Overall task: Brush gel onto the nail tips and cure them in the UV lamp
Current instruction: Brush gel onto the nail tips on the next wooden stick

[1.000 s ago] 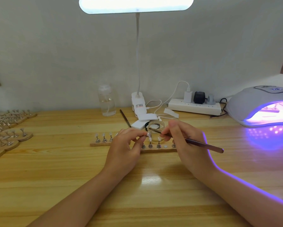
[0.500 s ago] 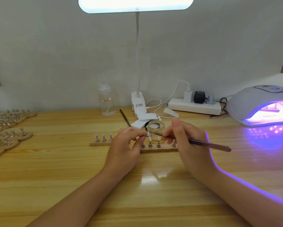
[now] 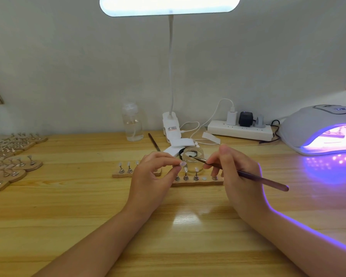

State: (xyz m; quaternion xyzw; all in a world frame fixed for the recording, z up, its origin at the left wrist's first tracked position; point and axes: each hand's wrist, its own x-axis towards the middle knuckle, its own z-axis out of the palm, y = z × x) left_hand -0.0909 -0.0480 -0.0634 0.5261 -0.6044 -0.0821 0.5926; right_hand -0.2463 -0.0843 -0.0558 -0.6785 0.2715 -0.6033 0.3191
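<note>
A small clear glass jar (image 3: 193,156) stands open on the wooden table (image 3: 68,206), just behind the nearer wooden holder strip (image 3: 198,181). What is in the jar is too clear to make out. The tip of the thin brush (image 3: 242,173) reaches over the jar's rim and into its mouth. The right hand (image 3: 236,176) pinches the brush near its front end, and the long handle sticks out to the right.

The left hand (image 3: 152,176) pinches one nail tip (image 3: 183,163) between thumb and finger, lifted just above the strip. More nail tips on little metal stands (image 3: 196,174) sit in a row on that strip. A second strip (image 3: 126,172) with stands lies to the left, partly hidden by the left hand.

Half a second ago the brush tip was next to the held nail tip. Now it has moved up and back into the jar. The left hand has hardly moved.

The UV lamp (image 3: 318,126) sits at the far right, glowing purple, with some stands inside it. The purple light falls on the table and the right arm. A white desk lamp (image 3: 170,6) shines from above. A clear bottle (image 3: 132,122) with a little liquid stands by the wall. A white power strip (image 3: 240,130) with plugs lies near the UV lamp. A spare brush (image 3: 154,141) lies behind the left hand. Many more holder strips (image 3: 12,156) are piled at the left edge.
</note>
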